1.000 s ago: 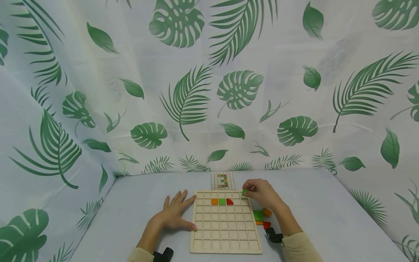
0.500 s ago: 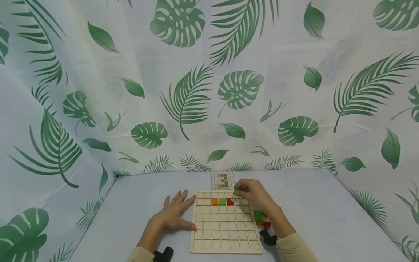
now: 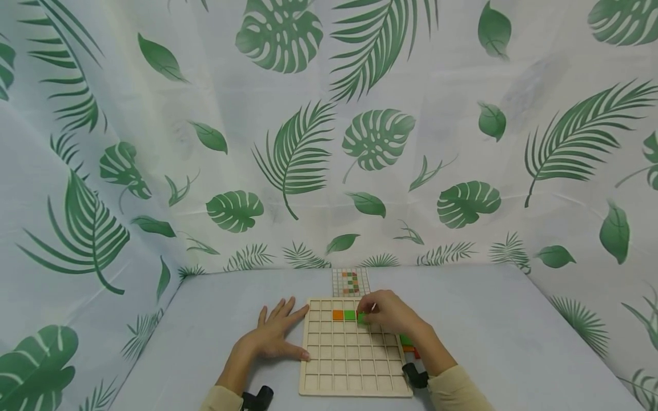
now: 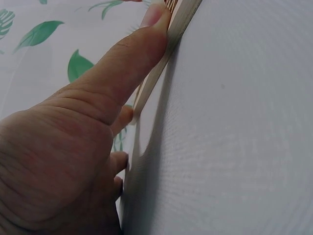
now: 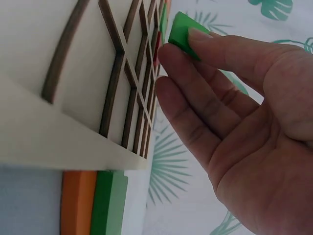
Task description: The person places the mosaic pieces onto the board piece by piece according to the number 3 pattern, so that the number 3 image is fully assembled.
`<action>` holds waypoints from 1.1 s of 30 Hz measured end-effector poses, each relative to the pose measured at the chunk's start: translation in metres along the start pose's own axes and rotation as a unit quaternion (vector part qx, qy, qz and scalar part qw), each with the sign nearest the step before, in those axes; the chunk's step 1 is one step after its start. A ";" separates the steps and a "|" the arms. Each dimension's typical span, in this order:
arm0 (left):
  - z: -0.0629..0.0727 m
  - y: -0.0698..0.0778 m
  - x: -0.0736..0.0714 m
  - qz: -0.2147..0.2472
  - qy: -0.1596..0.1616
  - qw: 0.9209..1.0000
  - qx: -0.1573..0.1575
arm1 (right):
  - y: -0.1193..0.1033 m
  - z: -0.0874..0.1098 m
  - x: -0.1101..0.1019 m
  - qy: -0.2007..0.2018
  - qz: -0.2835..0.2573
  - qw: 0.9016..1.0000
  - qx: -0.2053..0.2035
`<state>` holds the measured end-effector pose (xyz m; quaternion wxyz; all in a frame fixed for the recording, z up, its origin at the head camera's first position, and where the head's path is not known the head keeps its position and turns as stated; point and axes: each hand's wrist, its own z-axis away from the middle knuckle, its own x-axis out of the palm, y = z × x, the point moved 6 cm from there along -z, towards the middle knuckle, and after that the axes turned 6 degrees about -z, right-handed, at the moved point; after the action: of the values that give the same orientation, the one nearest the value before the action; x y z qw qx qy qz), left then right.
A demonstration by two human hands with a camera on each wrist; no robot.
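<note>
A wooden grid board [image 3: 354,365] lies on the table. My left hand [image 3: 275,337] is spread flat beside it, thumb and index fingertip touching its left edge. My right hand [image 3: 393,313] pinches a green tile [image 5: 182,33] between thumb and fingers, just over the upper part of the grid. In that row sit an orange square tile [image 3: 337,315] and another green square tile [image 3: 349,315]. Right of them, a red tile is mostly covered by the held one; its edge [image 5: 157,48] shows in the right wrist view.
Behind the board lies a printed card [image 3: 339,279] with a coloured grid pattern. Loose tiles, including a green one [image 3: 405,340] and an orange one [image 5: 77,200], lie by the board's right edge, partly hidden by the right arm. A leaf-printed cloth [image 3: 308,245] hangs behind the table.
My right hand has carried the green tile leftward and slightly nearer, from the board's upper right corner to above the red tile. My left hand stays put.
</note>
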<state>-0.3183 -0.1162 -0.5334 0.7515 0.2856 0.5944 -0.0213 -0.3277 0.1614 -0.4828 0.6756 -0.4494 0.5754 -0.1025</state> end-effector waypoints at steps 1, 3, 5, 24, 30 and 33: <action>0.000 0.000 0.000 0.001 -0.001 1.000 0.002 | 0.000 0.000 0.001 -0.003 0.000 1.000 -0.002; 0.001 0.001 -0.001 0.004 -0.001 1.000 0.007 | -0.002 0.000 0.003 -0.010 -0.004 1.000 -0.007; 0.001 0.001 -0.001 0.008 0.000 1.000 0.011 | -0.003 0.001 0.005 -0.014 -0.003 1.000 -0.012; 0.001 0.001 -0.001 0.008 0.001 1.000 0.009 | -0.005 0.002 0.007 -0.030 0.012 0.999 -0.008; 0.001 0.002 -0.001 0.009 0.003 1.000 0.006 | -0.002 0.002 0.009 -0.031 0.007 0.999 0.000; 0.001 0.002 -0.001 0.007 0.004 1.000 0.005 | -0.001 0.003 0.009 -0.032 0.004 0.999 0.000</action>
<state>-0.3166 -0.1153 -0.5313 0.7477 0.2938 0.5952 -0.0181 -0.3222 0.1560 -0.4882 0.6940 -0.4501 0.5554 -0.0851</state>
